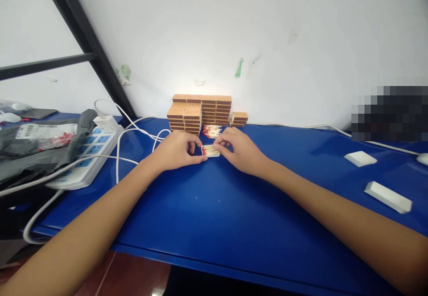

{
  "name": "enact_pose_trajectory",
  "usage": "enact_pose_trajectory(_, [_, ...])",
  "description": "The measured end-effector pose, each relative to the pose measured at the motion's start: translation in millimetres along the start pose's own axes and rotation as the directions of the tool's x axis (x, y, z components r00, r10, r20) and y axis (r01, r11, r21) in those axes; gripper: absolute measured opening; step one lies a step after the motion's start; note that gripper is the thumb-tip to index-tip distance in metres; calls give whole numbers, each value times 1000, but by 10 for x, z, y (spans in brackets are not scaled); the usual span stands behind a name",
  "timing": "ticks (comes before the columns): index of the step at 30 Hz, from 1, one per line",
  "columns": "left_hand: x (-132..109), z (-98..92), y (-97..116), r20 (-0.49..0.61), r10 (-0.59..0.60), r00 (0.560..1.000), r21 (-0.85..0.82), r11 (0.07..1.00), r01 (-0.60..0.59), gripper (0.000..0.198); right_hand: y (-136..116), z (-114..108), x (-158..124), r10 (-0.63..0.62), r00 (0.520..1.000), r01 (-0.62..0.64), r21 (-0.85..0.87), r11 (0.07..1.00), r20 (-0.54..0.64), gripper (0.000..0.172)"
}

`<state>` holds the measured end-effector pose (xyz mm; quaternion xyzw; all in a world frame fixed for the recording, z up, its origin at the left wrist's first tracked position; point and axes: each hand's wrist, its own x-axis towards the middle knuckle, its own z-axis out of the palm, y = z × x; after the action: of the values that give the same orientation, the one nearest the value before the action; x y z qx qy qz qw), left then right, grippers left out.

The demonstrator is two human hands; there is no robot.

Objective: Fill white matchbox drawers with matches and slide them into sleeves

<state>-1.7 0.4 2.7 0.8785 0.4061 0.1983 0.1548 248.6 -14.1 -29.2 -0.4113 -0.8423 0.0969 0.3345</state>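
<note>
A small white matchbox tray (211,155) with red-tipped matches (210,150) in it lies on the blue table. My left hand (179,150) is curved around the tray's left end, thumb at its near side and fingertips at the far left corner. My right hand (239,150) has its thumb and fingers closed together at the right end, over the match sticks. What lies between those fingertips is hidden. Just behind the tray is a loose pile of matches (211,131), heads mostly to the left. Stacked matchboxes (216,108) stand behind the pile, with a shorter matchbox stack (239,117) to the right.
At the left, a white power strip (88,158) and several white cables (117,153) lie beside grey plastic packaging (43,144). Two white blocks (388,196) rest on the blue table (214,233) at the right. A white wall (284,42) rises behind.
</note>
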Motion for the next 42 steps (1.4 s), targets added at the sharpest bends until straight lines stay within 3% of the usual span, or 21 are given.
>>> enact_pose_trajectory(4, [-6,11,11,12,12,1000,-37,999,-12,37,255,25,40,43,996,-48,-67,997,-81,22])
enact_pose_trajectory(9, [-8,26,11,23,18,1000,-37,999,-17,36,428,89,25,39,999,-42,-126,991,-30,26])
enact_pose_trajectory(20, [-11,36,-20,16,24,1000,-30,999,-23,35,421,75,35,46,997,-52,-98,994,-56,9])
enact_pose_trajectory(33, [-3,31,-11,7,30,1000,-25,999,-30,34,401,75,23,141,989,-145,-128,981,-39,13])
enact_pose_trajectory(42, [-7,31,-12,9,22,1000,-25,999,-22,34,282,125,23,50,998,-53,-151,987,-28,7])
